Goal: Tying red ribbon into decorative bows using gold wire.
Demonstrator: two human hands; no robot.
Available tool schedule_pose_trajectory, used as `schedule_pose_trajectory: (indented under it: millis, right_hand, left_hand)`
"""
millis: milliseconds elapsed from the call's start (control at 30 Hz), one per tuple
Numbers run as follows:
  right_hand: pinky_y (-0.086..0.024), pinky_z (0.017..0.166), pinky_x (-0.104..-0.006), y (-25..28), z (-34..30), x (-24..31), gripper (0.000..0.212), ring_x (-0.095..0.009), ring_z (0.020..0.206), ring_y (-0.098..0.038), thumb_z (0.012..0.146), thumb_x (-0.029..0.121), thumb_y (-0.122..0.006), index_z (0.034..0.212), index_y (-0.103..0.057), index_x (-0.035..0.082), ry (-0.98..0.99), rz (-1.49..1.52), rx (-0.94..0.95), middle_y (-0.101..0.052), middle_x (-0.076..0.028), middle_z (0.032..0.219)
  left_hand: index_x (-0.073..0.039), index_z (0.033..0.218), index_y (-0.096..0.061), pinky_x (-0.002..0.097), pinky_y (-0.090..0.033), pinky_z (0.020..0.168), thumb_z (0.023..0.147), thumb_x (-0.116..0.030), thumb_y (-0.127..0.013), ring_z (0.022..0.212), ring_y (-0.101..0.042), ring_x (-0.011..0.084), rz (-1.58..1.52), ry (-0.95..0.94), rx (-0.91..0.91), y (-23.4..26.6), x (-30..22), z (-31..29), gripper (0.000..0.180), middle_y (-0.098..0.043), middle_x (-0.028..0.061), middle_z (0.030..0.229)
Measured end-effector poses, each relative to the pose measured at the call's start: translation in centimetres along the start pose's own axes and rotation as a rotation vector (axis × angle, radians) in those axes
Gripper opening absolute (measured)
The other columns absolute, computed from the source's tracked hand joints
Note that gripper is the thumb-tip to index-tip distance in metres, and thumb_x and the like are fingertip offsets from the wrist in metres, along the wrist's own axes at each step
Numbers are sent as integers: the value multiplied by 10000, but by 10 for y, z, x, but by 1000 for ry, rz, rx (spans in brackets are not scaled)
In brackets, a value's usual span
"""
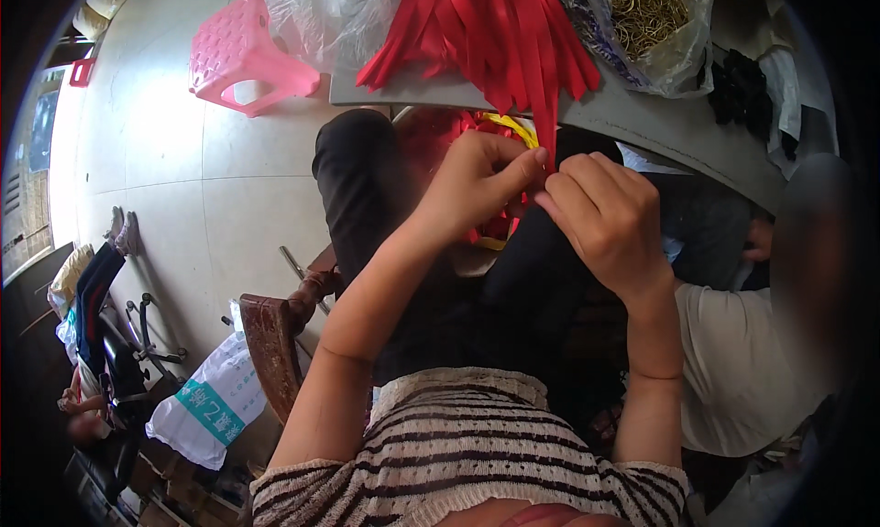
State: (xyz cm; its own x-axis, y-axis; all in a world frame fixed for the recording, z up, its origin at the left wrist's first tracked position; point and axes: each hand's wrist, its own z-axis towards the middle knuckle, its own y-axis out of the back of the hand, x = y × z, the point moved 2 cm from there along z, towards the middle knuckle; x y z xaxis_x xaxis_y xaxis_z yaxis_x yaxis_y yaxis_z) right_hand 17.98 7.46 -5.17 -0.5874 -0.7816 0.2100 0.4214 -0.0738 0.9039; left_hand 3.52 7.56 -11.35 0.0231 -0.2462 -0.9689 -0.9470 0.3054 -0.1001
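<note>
Both my hands meet above my lap at the near edge of the grey table [642, 113]. My left hand [481, 179] pinches a red ribbon [548, 124] between thumb and forefinger. Close beside it, my right hand [605, 206] is closed on the same ribbon, fingers curled. That strip hangs down from a thick bundle of red ribbons [477, 41] spread over the table edge. Whatever lies between my fingertips is too small to make out. Below my hands, partly hidden by them, a container holds red pieces [500, 229] and a yellow strip [513, 126].
Gold-coloured cords [646, 14] fill a clear plastic bag at the far right of the table, near black bundled material [741, 92]. A pink stool [247, 55] stands on the floor at left. Another person [752, 362] sits close on my right; a white sack [215, 399] lies at lower left.
</note>
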Motion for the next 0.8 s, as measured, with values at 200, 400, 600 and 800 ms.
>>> schedule_pose_trajectory:
  millis: [200, 400, 600, 800]
  right_hand:
    - [-405, 459, -282, -1, -7, 4, 99, -158, 540, -510, 682, 72, -639, 718, -550, 50, 58, -29, -177, -464, -35, 648]
    - [-364, 419, -250, -6, -22, 13, 79, -134, 464, -472, 717, 83, -625, 744, -559, 47, 94, -75, -62, -438, -10, 562]
    - [-384, 431, -243, -19, -43, 30, 85, -117, 479, -496, 745, 88, -623, 731, -547, 52, 63, -15, 58, -453, 1, 557]
    - [-413, 431, -283, -34, -61, 44, 154, -177, 476, -541, 746, 95, -688, 727, -547, 36, -51, 258, 90, -493, -35, 543]
  left_hand:
    - [29, 876, -616, 222, -447, 553, 937, -305, -505, 592, -569, 83, -289, 119, 37, -6, -9, 4, 357, -610, 48, 706]
    - [7, 1013, -586, 236, -468, 605, 947, -249, -454, 659, -582, 129, -732, 4, 140, 1, -26, 58, 296, -611, 63, 805]
    - [-109, 741, -464, 259, -312, 455, 923, -224, -454, 473, -374, 124, -903, -28, 193, 57, -78, 178, 216, -411, -8, 549]
    - [-107, 629, -407, 256, -287, 427, 956, -309, -414, 450, -328, 113, -1044, 151, -115, 70, -123, 181, 384, -369, -24, 521]
